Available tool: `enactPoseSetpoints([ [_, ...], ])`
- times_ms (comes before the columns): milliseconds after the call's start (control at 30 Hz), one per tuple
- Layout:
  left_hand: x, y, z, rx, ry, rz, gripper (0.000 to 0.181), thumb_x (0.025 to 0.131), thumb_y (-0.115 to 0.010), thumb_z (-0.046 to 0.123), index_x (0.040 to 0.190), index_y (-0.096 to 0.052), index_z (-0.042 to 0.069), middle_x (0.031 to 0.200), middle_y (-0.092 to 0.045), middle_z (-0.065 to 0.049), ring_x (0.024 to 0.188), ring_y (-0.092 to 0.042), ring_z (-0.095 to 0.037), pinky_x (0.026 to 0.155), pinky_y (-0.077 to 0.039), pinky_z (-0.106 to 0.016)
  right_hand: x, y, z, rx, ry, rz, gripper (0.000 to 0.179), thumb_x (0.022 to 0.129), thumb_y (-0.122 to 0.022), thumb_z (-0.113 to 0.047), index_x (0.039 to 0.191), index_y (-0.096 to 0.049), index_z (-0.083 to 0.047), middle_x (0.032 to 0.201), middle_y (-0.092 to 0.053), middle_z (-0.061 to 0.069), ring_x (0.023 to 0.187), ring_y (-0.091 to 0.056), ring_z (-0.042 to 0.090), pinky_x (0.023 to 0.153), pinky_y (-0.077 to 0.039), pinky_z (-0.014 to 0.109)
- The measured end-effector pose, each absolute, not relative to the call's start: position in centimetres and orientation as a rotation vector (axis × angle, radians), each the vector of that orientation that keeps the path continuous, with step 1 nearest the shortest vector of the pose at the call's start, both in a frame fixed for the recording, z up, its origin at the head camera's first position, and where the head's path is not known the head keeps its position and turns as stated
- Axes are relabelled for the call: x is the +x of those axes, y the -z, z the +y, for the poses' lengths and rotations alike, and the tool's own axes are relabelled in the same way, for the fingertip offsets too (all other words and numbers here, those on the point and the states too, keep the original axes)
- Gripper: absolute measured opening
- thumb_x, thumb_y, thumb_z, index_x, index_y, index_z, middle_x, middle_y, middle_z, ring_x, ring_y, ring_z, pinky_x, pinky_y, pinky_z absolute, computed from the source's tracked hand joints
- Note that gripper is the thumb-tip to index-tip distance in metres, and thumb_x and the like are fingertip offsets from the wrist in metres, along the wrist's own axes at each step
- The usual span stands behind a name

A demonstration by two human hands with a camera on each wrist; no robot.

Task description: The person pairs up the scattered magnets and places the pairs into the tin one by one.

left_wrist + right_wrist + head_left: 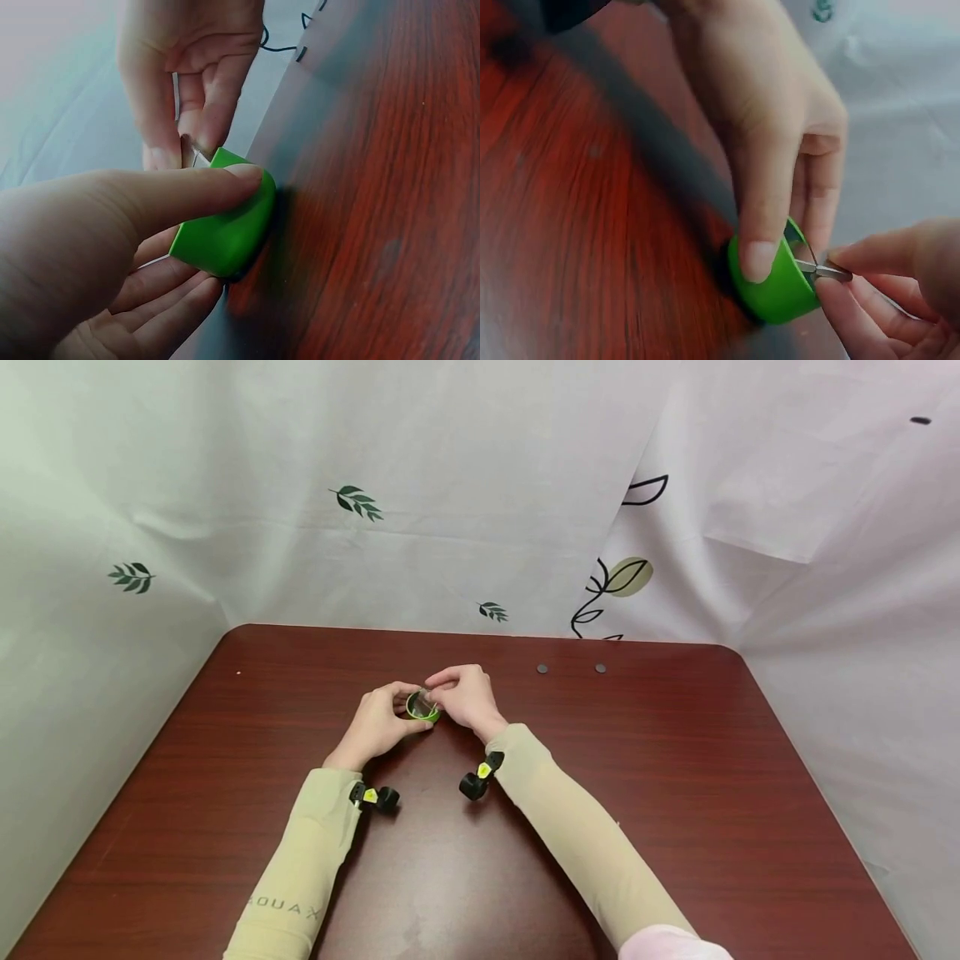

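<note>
My left hand (375, 722) grips a small round container, bright green outside and dark within (769, 285), with the thumb on its near side and the fingers behind. It is tilted, its mouth toward my right hand (465, 697). Between thumb and fingertips the right hand pinches a small flat grey metal piece (836, 273) at the container's mouth. Thin, light-coloured strips run from this piece into the opening. The fingers partly hide the piece in the left wrist view, and how it connects inside the container cannot be made out.
Two small dark grey discs, one on the left (542, 669) and one on the right (601, 668), lie near the far edge of the brown wooden table (675, 793). A whitish cloth with leaf prints (450, 485) hangs behind and beside the table.
</note>
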State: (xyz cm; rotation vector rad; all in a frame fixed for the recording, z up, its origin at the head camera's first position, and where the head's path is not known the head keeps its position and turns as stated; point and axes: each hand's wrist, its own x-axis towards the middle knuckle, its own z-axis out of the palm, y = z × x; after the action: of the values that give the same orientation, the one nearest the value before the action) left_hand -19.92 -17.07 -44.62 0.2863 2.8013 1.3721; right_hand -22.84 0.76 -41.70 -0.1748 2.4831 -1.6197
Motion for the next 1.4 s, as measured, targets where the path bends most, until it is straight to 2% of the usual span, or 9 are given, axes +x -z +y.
enactPoseSetpoints([
  [133,-20.0,44.7,-17.1,0.29,-1.37,2.807,0.059,0.08,-0.089,0.015,0.13,-0.063,-0.001,0.124,-0.066,-0.017,0.11,-0.067,-0.031,0.093,-0.055,-0.043,-22.7,41.8,0.3,-0.365,1.415,2.674,0.013,0.089,-0.08,-0.009,0.101,-0.081,-0.013,0.08,-0.073,-0.005,0.076,-0.067,0.008,0.066,-0.055,0.023],
  [333,-20.0,44.7,-16.9,0.3,-1.37,2.802,0.058,0.081,-0.089,0.014,0.131,-0.063,-0.001,0.124,-0.067,-0.016,0.11,-0.068,-0.03,0.093,-0.055,-0.041,-22.7,41.9,0.2,-0.55,1.173,2.822,0.009,0.089,-0.079,-0.011,0.096,-0.082,-0.015,0.08,-0.073,-0.008,0.074,-0.066,0.005,0.067,-0.053,0.021],
  [567,-20.0,44.7,-16.9,0.279,-1.346,2.8,0.06,0.082,-0.088,0.015,0.134,-0.061,0.0,0.129,-0.064,-0.017,0.112,-0.066,-0.03,0.093,-0.055,-0.042,-22.8,42.1,0.4,-0.758,0.851,3.003,0.006,0.093,-0.077,-0.019,0.093,-0.083,-0.017,0.088,-0.069,-0.005,0.088,-0.057,0.015,0.077,-0.048,0.026],
  [733,-20.0,44.7,-16.9,0.28,-1.338,2.804,0.061,0.082,-0.087,0.016,0.135,-0.061,0.001,0.132,-0.062,-0.017,0.114,-0.065,-0.032,0.094,-0.054,-0.043,-22.8,42.7,0.6,-0.796,0.748,3.039,0.01,0.095,-0.075,-0.021,0.094,-0.084,-0.019,0.091,-0.062,-0.002,0.086,-0.052,0.017,0.073,-0.047,0.027],
  [867,-20.0,44.7,-16.8,0.271,-1.33,2.801,0.061,0.083,-0.087,0.016,0.135,-0.061,0.001,0.131,-0.062,-0.017,0.115,-0.065,-0.032,0.095,-0.054,-0.044,-22.9,43.1,1.0,-0.813,0.88,2.996,0.009,0.094,-0.075,-0.022,0.096,-0.083,-0.018,0.086,-0.061,-0.003,0.078,-0.053,0.014,0.068,-0.046,0.027],
  [1033,-20.0,44.7,-16.7,0.265,-1.337,2.802,0.061,0.081,-0.089,0.017,0.134,-0.062,0.002,0.129,-0.063,-0.016,0.114,-0.065,-0.032,0.095,-0.054,-0.043,-23.2,43.7,2.0,-0.706,1.258,2.847,0.011,0.093,-0.078,-0.022,0.099,-0.081,-0.014,0.079,-0.061,-0.005,0.071,-0.057,0.011,0.063,-0.048,0.025],
  [1233,-19.8,44.7,-16.7,0.256,-1.342,2.806,0.059,0.08,-0.089,0.018,0.132,-0.063,0.002,0.128,-0.064,-0.017,0.113,-0.065,-0.033,0.095,-0.053,-0.045,-23.5,44.1,2.9,-0.575,1.511,2.701,0.018,0.092,-0.078,-0.022,0.105,-0.08,-0.01,0.086,-0.072,-0.002,0.078,-0.068,0.013,0.07,-0.055,0.025],
  [1400,-19.8,44.7,-16.8,0.255,-1.347,2.806,0.06,0.081,-0.089,0.018,0.133,-0.063,0.002,0.128,-0.064,-0.017,0.114,-0.065,-0.033,0.096,-0.053,-0.045,-23.4,44.0,3.4,-0.525,1.584,2.654,0.021,0.093,-0.078,-0.024,0.107,-0.08,-0.008,0.092,-0.075,-0.002,0.083,-0.07,0.012,0.074,-0.057,0.027],
])
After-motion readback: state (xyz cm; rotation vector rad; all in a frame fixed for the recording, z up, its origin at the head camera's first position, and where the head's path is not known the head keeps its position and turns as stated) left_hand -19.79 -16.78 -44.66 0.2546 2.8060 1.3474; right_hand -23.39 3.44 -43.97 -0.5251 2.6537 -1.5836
